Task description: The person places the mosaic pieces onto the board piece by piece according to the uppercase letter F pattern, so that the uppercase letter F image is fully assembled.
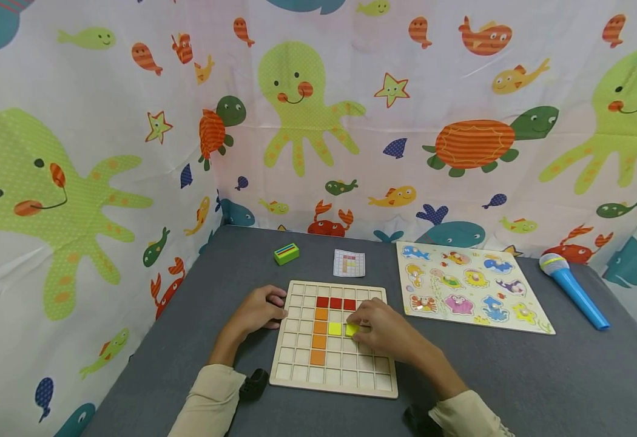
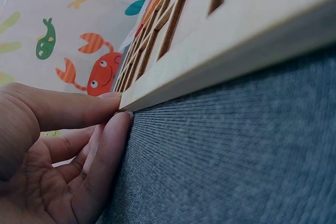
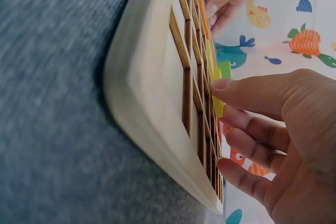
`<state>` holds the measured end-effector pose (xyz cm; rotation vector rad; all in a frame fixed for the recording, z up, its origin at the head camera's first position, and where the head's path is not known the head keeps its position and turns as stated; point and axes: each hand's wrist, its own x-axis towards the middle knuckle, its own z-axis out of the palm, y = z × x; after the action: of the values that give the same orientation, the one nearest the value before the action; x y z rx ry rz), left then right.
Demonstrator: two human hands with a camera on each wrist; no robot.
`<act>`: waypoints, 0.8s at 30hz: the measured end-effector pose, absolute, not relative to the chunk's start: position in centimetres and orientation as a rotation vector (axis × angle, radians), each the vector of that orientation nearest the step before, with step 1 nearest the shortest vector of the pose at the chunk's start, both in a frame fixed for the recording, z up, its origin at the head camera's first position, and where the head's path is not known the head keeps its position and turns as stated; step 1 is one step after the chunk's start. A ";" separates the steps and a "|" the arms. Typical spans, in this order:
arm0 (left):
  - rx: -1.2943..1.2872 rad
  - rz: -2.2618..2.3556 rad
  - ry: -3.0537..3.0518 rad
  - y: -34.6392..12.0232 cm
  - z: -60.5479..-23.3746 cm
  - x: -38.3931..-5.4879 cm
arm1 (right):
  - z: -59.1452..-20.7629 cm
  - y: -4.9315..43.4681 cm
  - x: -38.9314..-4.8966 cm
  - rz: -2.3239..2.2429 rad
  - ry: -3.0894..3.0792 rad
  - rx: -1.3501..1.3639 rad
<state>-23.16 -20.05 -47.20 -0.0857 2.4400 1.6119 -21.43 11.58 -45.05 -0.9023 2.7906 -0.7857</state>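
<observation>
A pale wooden grid board (image 1: 332, 381) lies flat on the dark table. A red row of square tiles (image 1: 336, 302) runs along it, with a column of orange tiles (image 1: 318, 341) below and a yellow tile (image 1: 335, 328) beside that column. My right hand (image 1: 384, 328) pinches another yellow tile (image 3: 218, 106) at the grid, just right of the first; its thumb shows on the tile in the right wrist view, while the index fingertip is hidden. At the board's left edge, my left hand (image 1: 255, 312) holds the rim between thumb and finger, as the left wrist view shows.
Behind the board stand a small green block with coloured stripes (image 1: 287, 254) and a printed pattern card (image 1: 358, 264). A sea-animal puzzle board (image 1: 414, 255) lies to the right, with a blue toy microphone (image 1: 580, 297) beyond it. A printed curtain (image 1: 373, 36) hangs behind the table.
</observation>
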 end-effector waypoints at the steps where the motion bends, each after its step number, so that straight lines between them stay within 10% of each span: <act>1: -0.085 1.613 2.442 -20.0 -47.2 -23.2 | -45.1 11.5 -21.5 -0.782 2.794 -0.906; 24: -0.095 1.611 2.449 -19.9 -47.1 -23.1 | -45.0 11.6 -21.5 -0.787 2.765 -0.915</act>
<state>-23.12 -19.90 -47.14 -0.0946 2.4489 1.6110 -21.53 11.55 -45.00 -0.9154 2.7655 -0.7873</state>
